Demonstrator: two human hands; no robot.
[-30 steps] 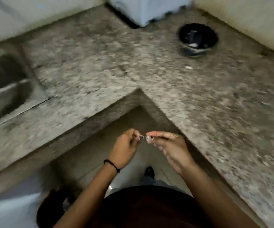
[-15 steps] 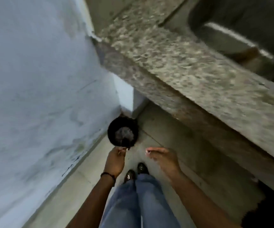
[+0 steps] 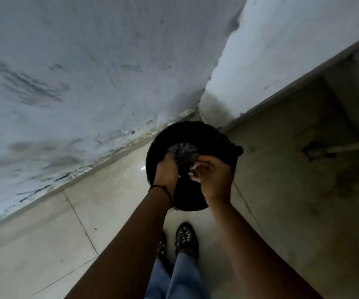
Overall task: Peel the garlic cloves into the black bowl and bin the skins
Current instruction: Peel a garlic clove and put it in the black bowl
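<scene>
Both my hands hang over the mouth of the black bin [image 3: 174, 134], fingers curled in and tips brought close together. My left hand [image 3: 166, 172] is knuckles-up on the near-left side and my right hand [image 3: 214, 176] is turned towards it. A few pale flecks [image 3: 189, 174] show at the fingertips. They are too small for me to say whether they are garlic skins or only my nails, so I cannot tell whether either hand has hold of anything.

If any skins are here, they are at those fingertips, above the bin. The garlic cloves and the black bowl are not in view.

I judge that garlic skin will handle like paper: almost weightless, brittle and clingy. It is more likely to stick to damp fingers than to fall cleanly. Rubbing the fingertips together low over the opening should free it, and a flake let go from higher up could drift past the rim.

The bin stands on the tiled floor [image 3: 109, 212], tucked into the corner where the stained pale wall [image 3: 88, 72] meets a white pillar. Grey crumpled waste [image 3: 183, 151] lies inside it, just beyond my fingers. A black cord band [image 3: 160, 187] circles my left wrist. My patterned shoes [image 3: 185, 236] and blue jeans [image 3: 180, 277] are just short of the bin. To the right a dim recess opens, with a pale pipe [image 3: 355, 147] running through it. Nothing blocks the opening except my own hands, which cover its near half.
</scene>
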